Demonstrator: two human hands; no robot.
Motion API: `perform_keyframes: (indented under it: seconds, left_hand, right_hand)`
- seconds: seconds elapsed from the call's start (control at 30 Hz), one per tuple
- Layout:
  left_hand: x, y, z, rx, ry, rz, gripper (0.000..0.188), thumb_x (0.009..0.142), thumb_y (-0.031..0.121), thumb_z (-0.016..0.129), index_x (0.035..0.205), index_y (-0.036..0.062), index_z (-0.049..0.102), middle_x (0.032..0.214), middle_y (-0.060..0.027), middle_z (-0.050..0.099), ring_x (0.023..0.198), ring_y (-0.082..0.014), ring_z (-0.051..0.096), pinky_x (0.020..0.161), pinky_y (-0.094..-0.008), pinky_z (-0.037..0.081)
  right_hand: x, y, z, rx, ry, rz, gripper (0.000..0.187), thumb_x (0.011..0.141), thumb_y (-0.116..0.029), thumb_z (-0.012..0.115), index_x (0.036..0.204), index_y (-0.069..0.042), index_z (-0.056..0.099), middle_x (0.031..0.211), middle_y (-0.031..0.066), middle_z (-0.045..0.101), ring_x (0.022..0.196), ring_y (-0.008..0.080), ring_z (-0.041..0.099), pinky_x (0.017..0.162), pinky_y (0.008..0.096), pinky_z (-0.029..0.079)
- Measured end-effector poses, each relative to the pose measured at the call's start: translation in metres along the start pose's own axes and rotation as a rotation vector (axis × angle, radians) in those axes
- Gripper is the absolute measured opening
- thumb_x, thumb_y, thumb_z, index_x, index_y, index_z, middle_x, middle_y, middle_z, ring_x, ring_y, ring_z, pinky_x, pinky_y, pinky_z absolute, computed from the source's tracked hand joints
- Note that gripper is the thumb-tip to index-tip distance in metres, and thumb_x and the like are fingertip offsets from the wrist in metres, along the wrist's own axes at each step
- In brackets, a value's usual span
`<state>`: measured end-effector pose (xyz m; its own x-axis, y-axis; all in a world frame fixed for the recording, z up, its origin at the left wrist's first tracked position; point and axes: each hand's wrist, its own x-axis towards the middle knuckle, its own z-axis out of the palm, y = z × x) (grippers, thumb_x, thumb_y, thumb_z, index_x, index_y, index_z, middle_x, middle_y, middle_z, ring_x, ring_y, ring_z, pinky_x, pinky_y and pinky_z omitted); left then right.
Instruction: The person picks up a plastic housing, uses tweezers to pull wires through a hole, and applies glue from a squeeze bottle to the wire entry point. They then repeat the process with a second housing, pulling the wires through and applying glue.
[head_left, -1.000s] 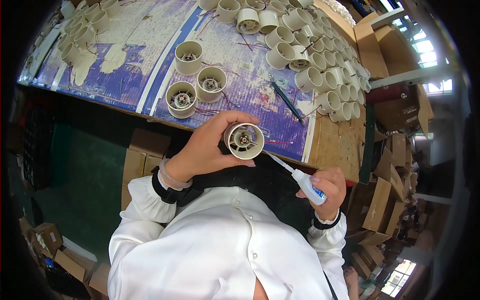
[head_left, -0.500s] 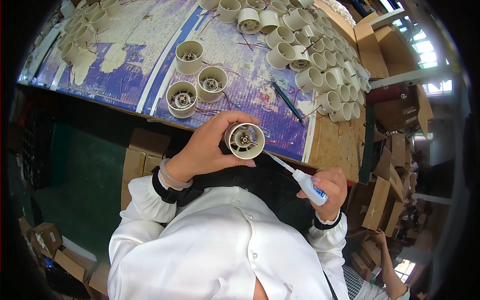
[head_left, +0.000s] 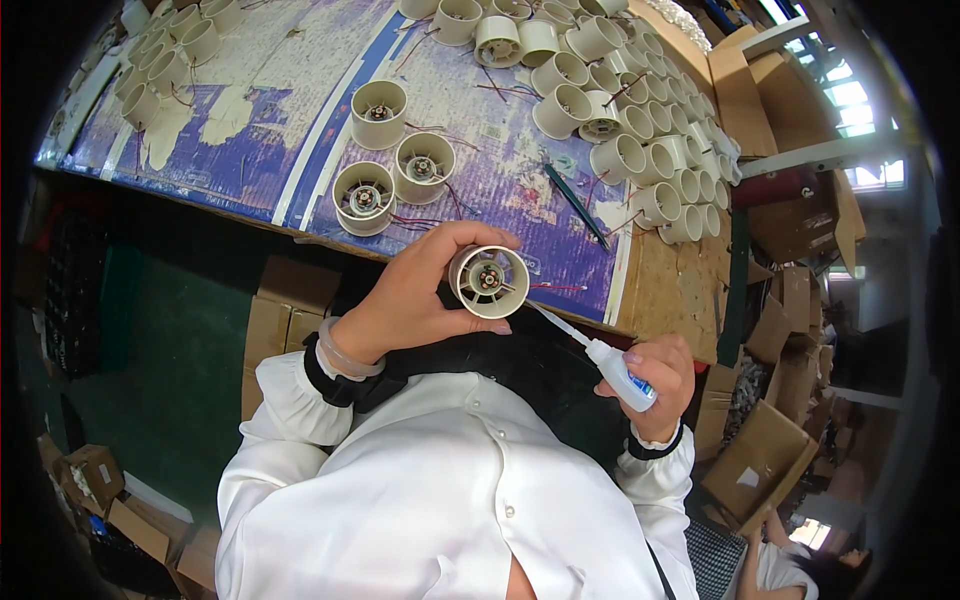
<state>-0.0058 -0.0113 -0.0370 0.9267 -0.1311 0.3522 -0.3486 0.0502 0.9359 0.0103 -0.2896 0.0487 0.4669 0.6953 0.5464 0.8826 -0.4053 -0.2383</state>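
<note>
My left hand [head_left: 425, 290] is closed around a cream cylindrical fan housing [head_left: 490, 282] just off the table's front edge. The housing's open end faces up, showing a round hub with a small motor core and spokes; red wires stick out on its right. In my right hand [head_left: 660, 378] is a small white squeeze bottle [head_left: 622, 375] with a long thin nozzle. The nozzle points up and left, its tip close to the housing's right lower rim; whether they touch I cannot tell. Beyond my left hand, three similar housings [head_left: 365, 199] stand upright on the table with thin wires trailing.
A dark green pen-like tool [head_left: 576, 205] lies on the cardboard-covered table [head_left: 500, 190]. Many more housings [head_left: 618, 158] crowd the far right, and another group [head_left: 168, 72] stands far left. At right are cardboard boxes [head_left: 762, 462] and a co-worker [head_left: 780, 570].
My hands, the housing and the bottle hold almost still. At the lower right, the co-worker has shifted, and a cardboard box there has tilted and moved.
</note>
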Motion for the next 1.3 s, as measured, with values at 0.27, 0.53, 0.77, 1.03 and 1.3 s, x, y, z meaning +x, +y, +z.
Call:
perform_keyframes:
  seconds: [0.27, 0.53, 0.77, 1.03, 1.3]
  left_hand:
    - [0.000, -0.001, 0.002, -0.016, 0.011, 0.004, 0.069, 0.064, 0.012, 0.088, 0.119, 0.0066, 0.047, 0.124, -0.0107, 0.056, 0.113, -0.0202, 0.056, 0.095, -0.0322, 0.046]
    - [0.001, -0.001, 0.003, -0.014, 0.044, 0.038, 0.067, 0.065, 0.013, 0.087, 0.119, 0.0056, 0.049, 0.123, -0.0081, 0.057, 0.109, -0.0198, 0.058, 0.091, -0.0309, 0.048]
    - [0.001, -0.003, 0.003, -0.004, 0.039, 0.077, 0.067, 0.065, 0.012, 0.087, 0.120, 0.0053, 0.048, 0.123, -0.0085, 0.057, 0.109, -0.0201, 0.058, 0.091, -0.0304, 0.049]
    - [0.000, -0.002, 0.002, 0.002, 0.061, 0.053, 0.067, 0.065, 0.014, 0.087, 0.120, 0.0060, 0.050, 0.122, -0.0075, 0.057, 0.108, -0.0208, 0.057, 0.091, -0.0316, 0.047]
    - [0.000, 0.005, 0.002, 0.095, 0.073, 0.024, 0.067, 0.065, 0.020, 0.087, 0.120, 0.0067, 0.051, 0.120, -0.0062, 0.059, 0.108, -0.0226, 0.057, 0.091, -0.0323, 0.046]
  right_hand:
    - [0.000, -0.002, -0.001, 0.008, -0.007, 0.021, 0.056, 0.059, -0.020, 0.087, 0.103, -0.012, 0.053, 0.079, 0.0048, 0.058, 0.066, 0.0220, 0.054, 0.057, 0.0323, 0.040]
    - [0.003, -0.003, -0.003, 0.017, -0.011, 0.018, 0.059, 0.056, -0.015, 0.088, 0.103, -0.012, 0.053, 0.078, 0.0046, 0.058, 0.065, 0.0218, 0.054, 0.057, 0.0324, 0.040]
    - [0.003, -0.003, -0.002, 0.008, -0.009, 0.010, 0.058, 0.057, -0.016, 0.088, 0.102, -0.012, 0.053, 0.078, 0.0044, 0.058, 0.065, 0.0217, 0.055, 0.057, 0.0321, 0.040]
    - [0.001, 0.000, 0.003, 0.021, 0.002, 0.033, 0.054, 0.059, -0.016, 0.087, 0.101, -0.012, 0.054, 0.078, 0.0045, 0.058, 0.066, 0.0219, 0.054, 0.059, 0.0321, 0.040]
    - [-0.015, 0.010, 0.015, 0.122, 0.115, 0.149, 0.052, 0.059, -0.018, 0.088, 0.101, -0.011, 0.058, 0.080, 0.0037, 0.063, 0.069, 0.0218, 0.060, 0.060, 0.0308, 0.043]
